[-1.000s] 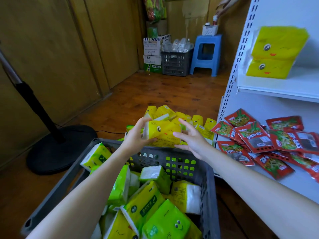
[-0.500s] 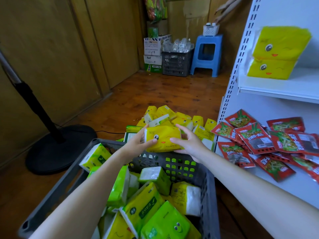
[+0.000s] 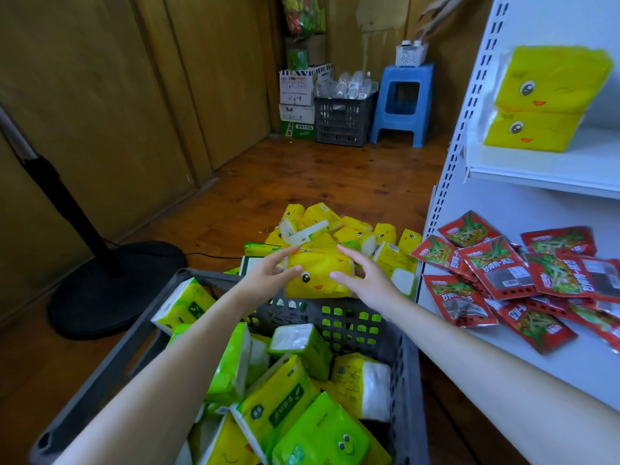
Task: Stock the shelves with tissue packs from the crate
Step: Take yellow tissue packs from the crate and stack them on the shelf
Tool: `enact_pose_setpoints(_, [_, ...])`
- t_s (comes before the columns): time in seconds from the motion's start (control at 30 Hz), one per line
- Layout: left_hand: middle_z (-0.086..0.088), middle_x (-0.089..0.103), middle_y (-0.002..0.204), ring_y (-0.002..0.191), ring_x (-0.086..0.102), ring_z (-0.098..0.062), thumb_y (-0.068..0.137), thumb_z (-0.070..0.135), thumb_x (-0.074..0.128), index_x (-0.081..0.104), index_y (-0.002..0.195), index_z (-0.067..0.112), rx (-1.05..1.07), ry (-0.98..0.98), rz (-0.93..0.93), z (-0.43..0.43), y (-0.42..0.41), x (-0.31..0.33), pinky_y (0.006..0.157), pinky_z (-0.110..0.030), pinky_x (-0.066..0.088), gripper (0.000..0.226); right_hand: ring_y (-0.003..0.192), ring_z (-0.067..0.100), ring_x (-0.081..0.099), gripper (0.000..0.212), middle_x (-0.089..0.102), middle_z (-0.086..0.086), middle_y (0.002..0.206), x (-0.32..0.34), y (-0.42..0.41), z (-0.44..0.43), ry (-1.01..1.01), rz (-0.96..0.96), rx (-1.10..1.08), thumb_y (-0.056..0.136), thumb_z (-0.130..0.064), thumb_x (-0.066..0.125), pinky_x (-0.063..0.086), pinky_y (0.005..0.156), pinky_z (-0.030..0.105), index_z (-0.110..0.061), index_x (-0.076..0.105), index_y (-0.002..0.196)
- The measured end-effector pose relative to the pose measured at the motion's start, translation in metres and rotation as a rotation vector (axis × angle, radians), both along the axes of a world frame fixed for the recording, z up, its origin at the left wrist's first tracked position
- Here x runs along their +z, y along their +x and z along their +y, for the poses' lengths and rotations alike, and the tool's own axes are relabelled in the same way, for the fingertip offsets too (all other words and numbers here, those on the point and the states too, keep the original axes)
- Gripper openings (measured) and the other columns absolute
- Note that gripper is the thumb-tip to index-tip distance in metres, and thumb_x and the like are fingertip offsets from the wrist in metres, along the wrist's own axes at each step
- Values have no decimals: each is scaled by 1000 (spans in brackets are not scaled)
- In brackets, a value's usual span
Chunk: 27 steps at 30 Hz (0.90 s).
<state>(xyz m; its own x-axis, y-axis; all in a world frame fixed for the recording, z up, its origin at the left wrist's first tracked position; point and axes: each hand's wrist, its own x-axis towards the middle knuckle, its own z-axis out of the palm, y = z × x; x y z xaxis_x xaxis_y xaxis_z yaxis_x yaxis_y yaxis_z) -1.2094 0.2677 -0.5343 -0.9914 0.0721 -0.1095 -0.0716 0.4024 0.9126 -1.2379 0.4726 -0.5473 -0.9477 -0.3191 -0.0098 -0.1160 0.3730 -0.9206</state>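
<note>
I hold a yellow tissue pack (image 3: 318, 278) with a cartoon face just above the far rim of the grey crate (image 3: 335, 317). My left hand (image 3: 268, 278) pinches its left end, thumb on the front and fingers over the top. At the right end, my right hand (image 3: 367, 283) pinches it the same way. The crate holds several green and yellow tissue packs (image 3: 285, 397). Two yellow face packs (image 3: 550, 102) sit stacked on the upper white shelf (image 3: 536, 176) at the right.
Loose tissue packs (image 3: 335, 226) lie piled on the wooden floor beyond the crate. Red snack packets (image 3: 503, 270) cover the lower shelf (image 3: 503, 367). A black fan stand (image 3: 117, 286) is at left. A blue stool (image 3: 402, 102), dark crate (image 3: 342, 119) and cartons (image 3: 298, 92) fill the far corner.
The yellow pack has come down toward the crate's far rim. My right hand, apart from it a second ago, now holds its right end.
</note>
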Motion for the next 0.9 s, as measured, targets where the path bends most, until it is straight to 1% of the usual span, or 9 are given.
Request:
enact_pose_setpoints(0.07, [-1, 40, 142, 127, 39, -14, 96, 29, 50, 44, 134, 37, 33, -17, 16, -1, -2, -1, 108, -41, 35, 40, 137, 16, 29, 51, 36, 0, 146, 0, -1, -1, -28, -2, -38, 88, -29, 62, 29, 105, 32, -30, 44, 136])
enact_pose_setpoints(0.13, [-9, 55, 130, 102, 48, -18, 95, 34, 50, 51, 117, 54, 65, -6, 8, -1, -2, -1, 98, -56, 43, 30, 135, 15, 33, 45, 42, 3, 143, 0, -1, -1, -51, -8, -59, 89, -25, 60, 30, 101, 28, -26, 49, 133])
enact_pose_setpoints(0.2, [-14, 63, 115, 93, 50, -21, 95, 36, 49, 55, 101, 62, 72, 9, 14, -6, -4, -8, 88, -67, 43, 27, 132, 16, 36, 41, 45, 5, 140, -1, -3, 1, -66, -19, -78, 90, -24, 59, 29, 99, 26, -26, 52, 130])
enact_pose_setpoints(0.3, [-6, 60, 124, 112, 58, -23, 98, 31, 44, 55, 104, 53, 80, 25, 38, -3, 3, -2, 93, -56, 47, 26, 125, 18, 43, 36, 45, 6, 139, -2, -1, -1, -121, -67, -99, 89, -26, 61, 41, 102, 38, -31, 56, 124])
enact_pose_setpoints(0.37, [-6, 59, 124, 114, 56, -21, 99, 25, 42, 56, 109, 43, 98, 44, 91, -1, 3, 1, 97, -49, 46, 25, 113, 19, 52, 36, 47, 8, 134, 4, 3, -8, -186, -109, -114, 86, -25, 65, 50, 91, 43, -36, 56, 119])
enact_pose_setpoints(0.53, [-7, 59, 117, 85, 62, -7, 98, 8, 40, 57, 114, 23, 156, 166, 258, 10, -9, 23, 87, -40, 51, 27, 127, 9, 39, 45, 39, -1, 144, 37, 4, -5, -161, 85, -134, 85, -19, 67, 31, 91, 14, -22, 54, 128])
enact_pose_setpoints(0.6, [-7, 60, 117, 86, 59, -12, 99, 12, 41, 56, 123, 22, 158, 179, 342, 20, -15, 43, 84, -42, 49, 30, 130, 11, 37, 42, 37, 0, 146, 61, -3, 2, -179, 190, -162, 86, -17, 65, 29, 92, 11, -19, 56, 127])
enact_pose_setpoints(0.77, [3, 55, 128, 106, 56, -7, 100, 16, 42, 31, 145, 21, 159, 373, 518, 60, -22, 94, 90, -28, 46, 47, 132, 9, 37, 36, 45, -1, 142, 117, -8, 29, -295, 444, -267, 84, -16, 67, 30, 98, 10, -20, 61, 119])
enact_pose_setpoints(0.9, [-1, 58, 124, 109, 58, -3, 100, 6, 39, 30, 144, 15, -38, 382, 612, 112, -25, 123, 86, -16, 47, 46, 118, -1, 41, 33, 53, -3, 128, 153, -7, 74, -374, 603, -413, 85, -12, 66, 29, 82, -6, -17, 61, 117])
